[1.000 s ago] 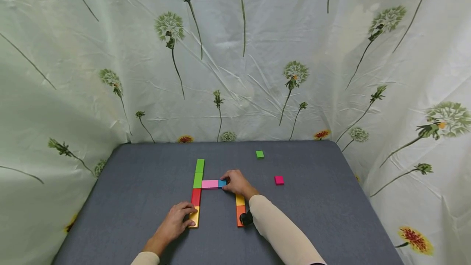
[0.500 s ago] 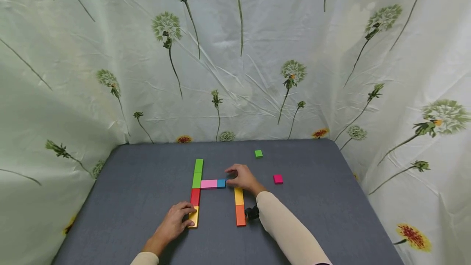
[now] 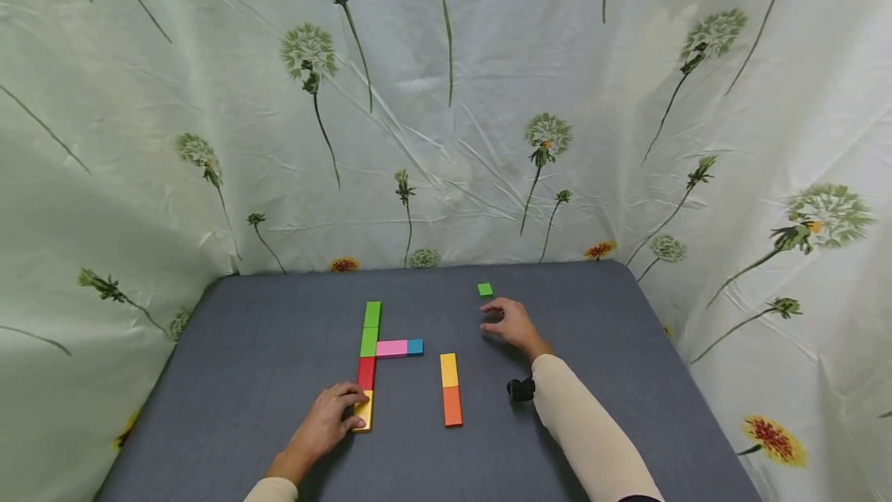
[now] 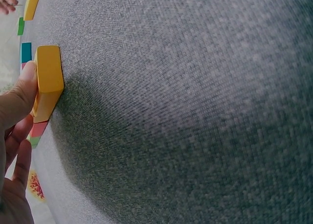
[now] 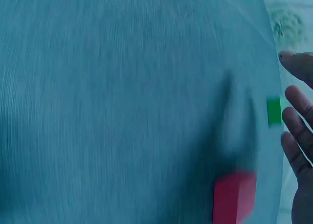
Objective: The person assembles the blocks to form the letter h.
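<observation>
My left hand [image 3: 324, 418] rests at a golden-yellow block [image 3: 365, 414], thumb and fingers about its left side; the left wrist view shows the thumb [image 4: 24, 84] against that block. The block ends a column of a red block [image 3: 365, 373] and two green blocks [image 3: 369, 342]. A pink block [image 3: 392, 348] and a blue block [image 3: 415, 347] branch rightward from the column. Over the table at the right, my right hand [image 3: 514, 326] holds nothing, its fingers apart. Beyond its fingertips lies a small green block [image 3: 485, 290]. A crimson block [image 5: 234, 197], hidden by this hand in the head view, shows below it.
A yellow block [image 3: 449, 370] and an orange block [image 3: 452, 407] form a short second column right of the first. The dark grey tabletop [image 3: 279, 347] ends at a flower-printed curtain [image 3: 432, 138] at the back and sides.
My right hand has let go of the blue block, which stays beside the pink one, and has moved right and slightly back toward the small green block. The left hand stays at the golden-yellow block.
</observation>
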Tool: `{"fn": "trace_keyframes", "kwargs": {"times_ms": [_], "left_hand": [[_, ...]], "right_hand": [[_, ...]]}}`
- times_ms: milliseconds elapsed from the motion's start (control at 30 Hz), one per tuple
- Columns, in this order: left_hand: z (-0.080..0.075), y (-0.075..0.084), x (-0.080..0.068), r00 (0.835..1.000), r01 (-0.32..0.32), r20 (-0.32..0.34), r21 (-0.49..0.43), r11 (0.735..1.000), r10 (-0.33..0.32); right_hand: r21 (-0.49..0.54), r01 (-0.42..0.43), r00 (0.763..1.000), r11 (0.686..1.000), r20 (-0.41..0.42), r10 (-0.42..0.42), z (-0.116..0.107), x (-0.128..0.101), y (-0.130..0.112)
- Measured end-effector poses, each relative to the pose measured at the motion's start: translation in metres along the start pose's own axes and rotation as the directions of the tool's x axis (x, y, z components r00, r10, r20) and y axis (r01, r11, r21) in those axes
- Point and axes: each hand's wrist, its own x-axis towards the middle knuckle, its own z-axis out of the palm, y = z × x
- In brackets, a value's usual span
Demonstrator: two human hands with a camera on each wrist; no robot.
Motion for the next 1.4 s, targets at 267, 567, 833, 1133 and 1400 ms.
{"fn": "trace_keyframes", "kwargs": {"times_ms": [267, 567, 833, 1133, 1400], "left_hand": [[0.002, -0.001, 0.0, 0.998, -0.041, -0.053, 0.001, 0.999, 0.041], [0.002, -0.001, 0.001, 0.999, -0.023, -0.033, 0.002, 1.0, 0.023], [0.0, 0.0, 0.001, 1.0, -0.005, -0.014, 0.002, 1.0, 0.005], [0.0, -0.001, 0.002, 1.0, 0.009, 0.006, 0.005, 1.0, -0.009], [-0.001, 0.0, 0.001, 1.0, -0.001, 0.003, -0.005, 1.0, 0.001]], "right_hand": [[-0.015, 0.04, 0.997, 0.999, -0.062, -0.041, -0.025, -0.022, 0.032], [-0.065, 0.011, 0.997, 0.998, -0.078, -0.016, -0.03, -0.042, 0.053], [-0.073, -0.03, 0.996, 0.997, -0.091, 0.023, -0.024, -0.043, 0.055], [-0.069, -0.001, 0.996, 0.998, -0.092, -0.006, -0.022, -0.04, 0.052], [-0.062, -0.009, 0.994, 0.998, -0.11, 0.002, -0.022, -0.042, 0.05]]}}
